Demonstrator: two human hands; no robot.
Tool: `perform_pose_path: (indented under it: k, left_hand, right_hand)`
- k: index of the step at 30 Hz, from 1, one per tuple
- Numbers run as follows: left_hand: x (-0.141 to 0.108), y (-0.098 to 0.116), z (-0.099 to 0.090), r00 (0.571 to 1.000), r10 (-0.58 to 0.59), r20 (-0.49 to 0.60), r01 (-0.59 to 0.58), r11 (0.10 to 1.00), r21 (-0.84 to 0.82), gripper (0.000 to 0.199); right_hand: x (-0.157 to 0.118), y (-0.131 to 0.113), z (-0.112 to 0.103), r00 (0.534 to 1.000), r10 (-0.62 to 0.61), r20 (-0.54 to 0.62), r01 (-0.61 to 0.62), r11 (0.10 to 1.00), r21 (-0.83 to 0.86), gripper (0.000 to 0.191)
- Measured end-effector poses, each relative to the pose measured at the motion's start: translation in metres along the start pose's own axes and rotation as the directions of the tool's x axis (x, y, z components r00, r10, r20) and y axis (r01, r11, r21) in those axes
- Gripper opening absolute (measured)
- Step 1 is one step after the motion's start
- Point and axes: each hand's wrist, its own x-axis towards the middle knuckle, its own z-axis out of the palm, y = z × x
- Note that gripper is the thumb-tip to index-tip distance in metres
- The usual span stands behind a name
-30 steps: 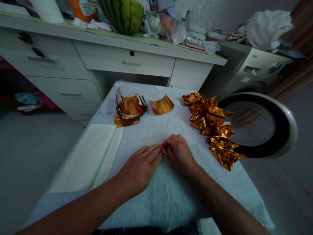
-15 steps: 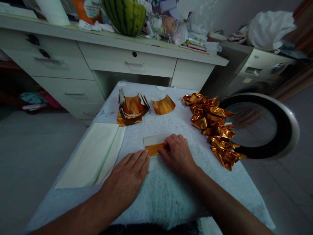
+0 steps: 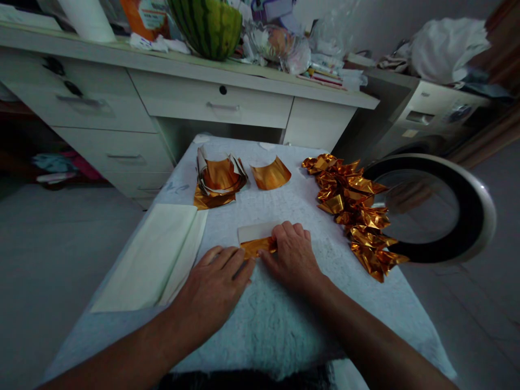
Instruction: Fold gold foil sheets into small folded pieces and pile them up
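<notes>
A partly folded sheet of gold foil paper (image 3: 254, 247) lies in front of me, a gold strip along its near side and its pale backing (image 3: 258, 232) showing beyond. My left hand (image 3: 219, 284) holds its left end, fingertips on top and thumb by the near edge. At the right end, my right hand (image 3: 294, 257) grips the sheet with bent fingers above and the thumb on the near edge. Farther back are a curled stack of foil sheets (image 3: 221, 174) and a single curved foil sheet (image 3: 271, 174). A pile of folded gold foil pieces (image 3: 353, 208) lies to the right.
Pale folded paper (image 3: 148, 257) lies at the left of the cloth-covered table (image 3: 284, 325). Behind stands a white counter with drawers (image 3: 219, 100), bearing a cut watermelon (image 3: 207, 27) and bags. A washing machine's open round door (image 3: 479, 211) reaches near the table's right edge.
My left thumb has moved right along the foil paper's near edge, and the left fingers are more spread. My right thumb has shifted slightly left and toward me.
</notes>
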Motion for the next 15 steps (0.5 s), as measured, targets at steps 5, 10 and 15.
perform_pose_path:
  k: [5, 10, 15]
  left_hand:
    - [-0.002, 0.0, 0.014, 0.994, 0.078, -0.071, -0.079, 0.997, -0.004, 0.036]
    - [0.005, 0.002, 0.018, 0.996, 0.092, -0.002, -0.092, 0.995, -0.038, 0.034]
    - [0.01, 0.004, 0.015, 0.996, 0.082, 0.029, -0.082, 0.996, -0.031, 0.029]
  right_hand:
    - [0.0, 0.002, -0.003, 1.0, -0.006, 0.027, 0.005, 0.999, 0.034, 0.023]
    - [-0.001, 0.008, -0.005, 0.999, -0.01, 0.043, 0.006, 0.996, 0.09, 0.016]
    - [0.0, 0.017, -0.006, 0.999, 0.02, 0.039, -0.025, 0.993, 0.112, 0.016]
